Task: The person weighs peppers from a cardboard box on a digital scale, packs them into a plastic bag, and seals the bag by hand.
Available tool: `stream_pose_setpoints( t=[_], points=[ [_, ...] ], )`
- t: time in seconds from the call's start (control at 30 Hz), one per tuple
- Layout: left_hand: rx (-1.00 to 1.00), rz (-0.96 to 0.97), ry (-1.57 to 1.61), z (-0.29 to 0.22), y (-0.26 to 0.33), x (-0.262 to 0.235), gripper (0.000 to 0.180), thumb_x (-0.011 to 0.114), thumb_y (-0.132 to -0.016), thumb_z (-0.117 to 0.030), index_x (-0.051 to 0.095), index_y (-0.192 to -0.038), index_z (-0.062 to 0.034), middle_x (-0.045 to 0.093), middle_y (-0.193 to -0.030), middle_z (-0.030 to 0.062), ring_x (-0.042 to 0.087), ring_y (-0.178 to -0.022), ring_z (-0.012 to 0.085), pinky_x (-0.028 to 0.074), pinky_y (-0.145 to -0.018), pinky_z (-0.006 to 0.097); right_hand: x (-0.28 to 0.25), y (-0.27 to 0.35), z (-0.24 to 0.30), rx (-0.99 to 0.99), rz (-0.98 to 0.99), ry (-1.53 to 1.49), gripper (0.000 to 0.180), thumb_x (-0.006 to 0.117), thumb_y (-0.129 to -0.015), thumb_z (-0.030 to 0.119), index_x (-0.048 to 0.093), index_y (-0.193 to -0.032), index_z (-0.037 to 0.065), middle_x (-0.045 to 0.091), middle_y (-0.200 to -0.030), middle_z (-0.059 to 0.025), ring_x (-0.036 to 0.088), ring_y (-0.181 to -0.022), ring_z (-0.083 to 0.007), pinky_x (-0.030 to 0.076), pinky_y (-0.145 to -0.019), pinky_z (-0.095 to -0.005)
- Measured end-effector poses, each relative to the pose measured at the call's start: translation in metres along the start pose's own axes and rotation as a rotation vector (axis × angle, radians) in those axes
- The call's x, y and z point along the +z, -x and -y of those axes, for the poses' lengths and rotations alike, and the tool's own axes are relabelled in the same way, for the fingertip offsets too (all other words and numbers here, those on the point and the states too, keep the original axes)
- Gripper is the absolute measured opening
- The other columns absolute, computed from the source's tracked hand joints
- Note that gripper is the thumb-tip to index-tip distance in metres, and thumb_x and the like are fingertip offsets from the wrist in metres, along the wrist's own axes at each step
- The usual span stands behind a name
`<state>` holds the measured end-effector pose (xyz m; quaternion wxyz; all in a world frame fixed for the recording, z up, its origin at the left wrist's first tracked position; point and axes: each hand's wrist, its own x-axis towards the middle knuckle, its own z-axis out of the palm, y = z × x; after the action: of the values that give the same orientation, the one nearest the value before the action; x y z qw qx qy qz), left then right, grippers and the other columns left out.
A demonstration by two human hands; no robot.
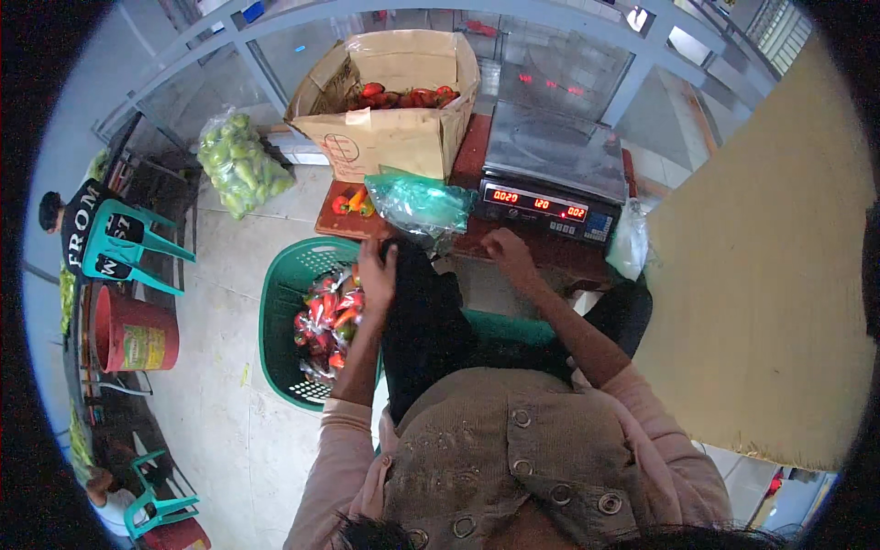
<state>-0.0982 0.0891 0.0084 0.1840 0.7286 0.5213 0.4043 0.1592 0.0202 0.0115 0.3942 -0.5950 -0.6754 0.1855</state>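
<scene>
Over the right rim of a green plastic basket (276, 275), my left hand (376, 275) is open, thumb apart from the fingers, beside my dark-clad knee. Inside the basket lie red peppers (321, 312) packed in clear plastic bags. My right hand (510, 254) is closed, fingers curled, in front of the low red-brown table (469, 165); whether anything is in it stays hidden. Just ahead of the hands, a pile of green-tinted plastic bags (420, 203) covers part of the tabletop. Loose red and orange peppers (352, 203) sit at its left.
A digital scale (550, 174) with lit red digits stands on the table, a white plastic bag (629, 240) by its corner. Behind is a large cardboard box (394, 137) of red peppers. Leftward are a bag of green peppers (240, 165), a red bucket (137, 330) and seated people.
</scene>
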Motion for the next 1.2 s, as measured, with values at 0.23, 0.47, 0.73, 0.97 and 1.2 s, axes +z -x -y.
stream_pose_setpoints(
  t=[0.23, 0.47, 0.73, 0.97, 1.2],
  points=[
    [0.026, -0.009, -0.22, -0.029, 0.012, 0.001, 0.022, 0.056, -0.071, -0.014, 0.052, -0.092, -0.0068, 0.05, -0.095, 0.0103, 0.044, -0.089, 0.0296, 0.035, -0.078, 0.039, 0.055, -0.057, -0.031, -0.101, 0.173, 0.37, 0.024, 0.056, -0.07, 0.013, 0.053, -0.091, 0.002, 0.052, -0.093, -0.0148, 0.05, -0.089, -0.0312, 0.039, -0.076, -0.0399],
    [0.01, 0.003, -0.246, -0.032, 0.013, 0.006, 0.02, 0.055, -0.073, -0.016, 0.051, -0.091, -0.0079, 0.049, -0.092, 0.0103, 0.043, -0.09, 0.0295, 0.034, -0.076, 0.041, 0.095, -0.062, -0.045, -0.157, 0.064, 0.304, 0.033, 0.045, -0.078, 0.025, 0.049, -0.101, 0.002, 0.05, -0.102, -0.0191, 0.047, -0.095, -0.0337, 0.037, -0.081, -0.0409],
    [0.037, 0.06, -0.291, -0.056, -0.005, 0.016, 0.022, 0.055, -0.073, -0.017, 0.052, -0.092, -0.0078, 0.048, -0.092, 0.0116, 0.043, -0.09, 0.0309, 0.034, -0.076, 0.042, 0.09, -0.079, -0.089, 0.207, 0.184, 0.263, 0.031, 0.043, -0.079, 0.025, 0.054, -0.091, -0.001, 0.056, -0.089, -0.019, 0.052, -0.084, -0.0331, 0.04, -0.077, -0.0402],
    [0.006, 0.025, -0.291, -0.039, 0.005, 0.01, 0.021, 0.055, -0.073, -0.019, 0.052, -0.091, -0.0072, 0.048, -0.091, 0.0118, 0.043, -0.09, 0.0309, 0.034, -0.076, 0.042, 0.07, -0.105, -0.02, 0.133, -0.028, 0.066, 0.027, 0.057, -0.069, 0.024, 0.057, -0.078, -0.001, 0.056, -0.075, -0.0206, 0.055, -0.073, -0.0349, 0.043, -0.066, -0.0398],
    [0.018, 0.013, -0.296, -0.034, 0.008, 0.007, 0.031, 0.055, -0.073, -0.019, 0.048, -0.098, -0.0032, 0.048, -0.093, 0.0146, 0.043, -0.088, 0.0336, 0.034, -0.076, 0.043, 0.055, -0.098, -0.003, 0.234, 0.023, -0.278, 0.026, 0.06, -0.066, 0.019, 0.056, -0.076, -0.005, 0.056, -0.067, -0.0194, 0.058, -0.065, -0.0286, 0.043, -0.059, -0.0364]
  ],
)
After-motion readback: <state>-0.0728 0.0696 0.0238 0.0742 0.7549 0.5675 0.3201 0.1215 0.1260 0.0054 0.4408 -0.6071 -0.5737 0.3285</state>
